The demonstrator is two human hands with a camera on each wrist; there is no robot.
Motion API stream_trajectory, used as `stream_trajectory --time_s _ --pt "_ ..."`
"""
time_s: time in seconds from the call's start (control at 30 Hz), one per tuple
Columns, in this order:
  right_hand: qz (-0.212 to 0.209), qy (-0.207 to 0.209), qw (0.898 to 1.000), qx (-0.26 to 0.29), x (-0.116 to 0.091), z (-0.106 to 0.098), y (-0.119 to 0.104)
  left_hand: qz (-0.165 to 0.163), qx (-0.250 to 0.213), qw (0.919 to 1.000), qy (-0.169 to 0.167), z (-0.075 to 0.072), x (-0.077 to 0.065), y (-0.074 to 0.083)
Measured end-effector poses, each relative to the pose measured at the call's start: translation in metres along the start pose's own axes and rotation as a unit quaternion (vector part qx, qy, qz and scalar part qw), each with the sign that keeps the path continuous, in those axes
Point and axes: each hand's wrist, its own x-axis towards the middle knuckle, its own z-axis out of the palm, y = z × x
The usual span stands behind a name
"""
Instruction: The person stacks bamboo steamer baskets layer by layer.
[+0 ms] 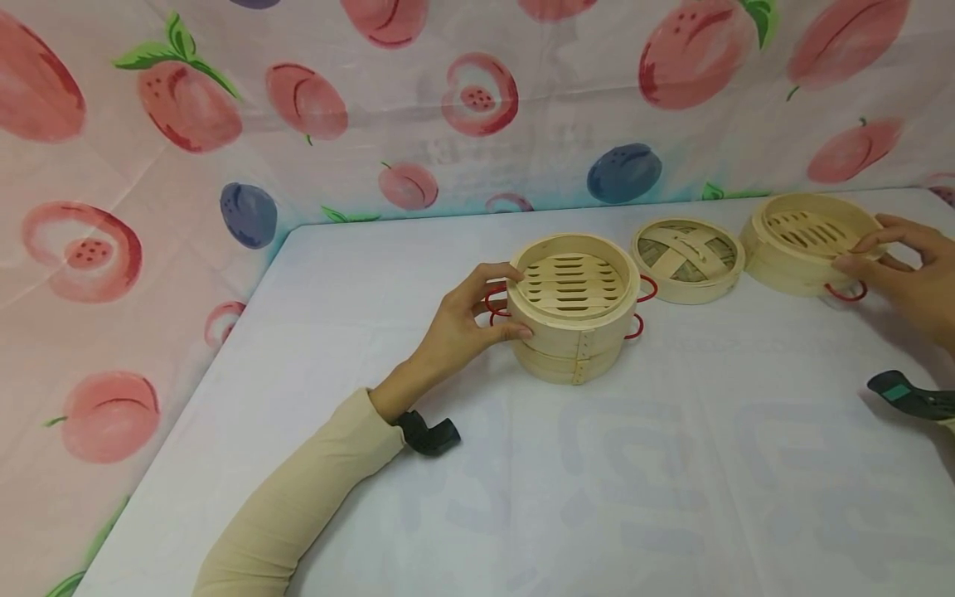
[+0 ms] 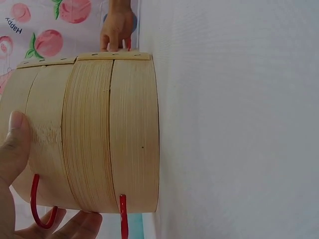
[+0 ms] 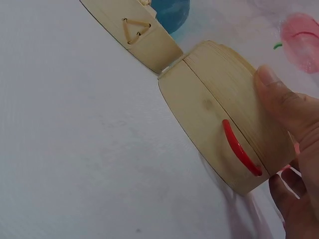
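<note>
Two bamboo steamer baskets [image 1: 574, 332] stand stacked near the middle of the table, with red handles on both sides and a slatted floor in the upper one. My left hand [image 1: 477, 311] grips the stack's left side, thumb [image 2: 17, 142] on the front wall and fingers behind the red handle. Farther right, a single bamboo steamer basket [image 1: 783, 257] has its rim pinched between the thumb and fingers of my right hand [image 1: 906, 265]. In the right wrist view its wall [image 3: 209, 104] carries a red handle. Between the stack and this basket lies a woven bamboo lid [image 1: 686, 257], close against the single basket.
A white cloth [image 1: 477, 514] covers the table. Behind and to the left hangs a fabric backdrop [image 1: 313, 166] printed with peaches and plums. A black device [image 1: 429, 433] is strapped at the left wrist, and another black device [image 1: 910, 396] sits by the right wrist.
</note>
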Motion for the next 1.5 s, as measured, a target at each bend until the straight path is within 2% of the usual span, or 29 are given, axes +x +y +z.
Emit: stream_trajectory --time_s 0.07,0.3,0.53,0.8,0.93,1.2,1.4,1.5 --pt "0.003 -0.003 1.000 -0.001 0.001 0.000 0.000 -0.001 0.000 1.0000 0.000 0.000 0.000 0.000" --pt "-0.033 -0.012 0.999 0.010 0.002 -0.001 -0.002 -0.005 0.002 1.0000 0.000 0.000 -0.001 0.001" --pt "-0.007 -0.048 0.998 -0.027 -0.001 -0.002 -0.002 -0.002 0.002 1.0000 0.001 -0.001 -0.002 0.001" --pt "0.007 -0.008 1.000 -0.020 -0.004 0.001 -0.008 0.005 -0.006 1.0000 0.000 0.000 -0.001 0.001" --pt "0.023 -0.013 0.999 -0.042 -0.006 0.000 -0.012 0.003 -0.004 1.0000 -0.001 0.000 -0.001 0.001" --pt "0.004 -0.026 0.998 -0.054 -0.006 -0.001 -0.012 0.008 -0.002 1.0000 -0.001 0.000 0.000 0.001" --pt "-0.013 -0.034 0.998 -0.043 -0.007 0.002 -0.022 0.006 -0.004 1.0000 -0.001 0.000 0.000 0.000" --pt "-0.005 -0.029 0.999 -0.036 -0.010 0.007 -0.030 0.009 -0.004 1.0000 -0.001 0.000 0.000 -0.001"
